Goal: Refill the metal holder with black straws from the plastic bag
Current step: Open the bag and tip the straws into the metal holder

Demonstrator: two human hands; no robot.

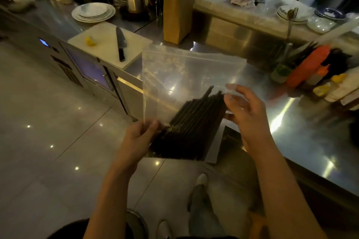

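Firmly, the left hand (139, 134) pinches the plastic bag (186, 75) at its lower left edge, the black straws (190, 128) bunched just right of those fingers. The right hand (246, 110) touches the bag's right side, fingers loosely spread beside the straw tips; whether they grip is unclear.

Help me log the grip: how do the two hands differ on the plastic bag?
The left hand pinches the plastic bag low, by the black straws' bottom ends; the right hand sits higher, near their tips. The left is curled; the right is spread open. Both are at the bag's sides.
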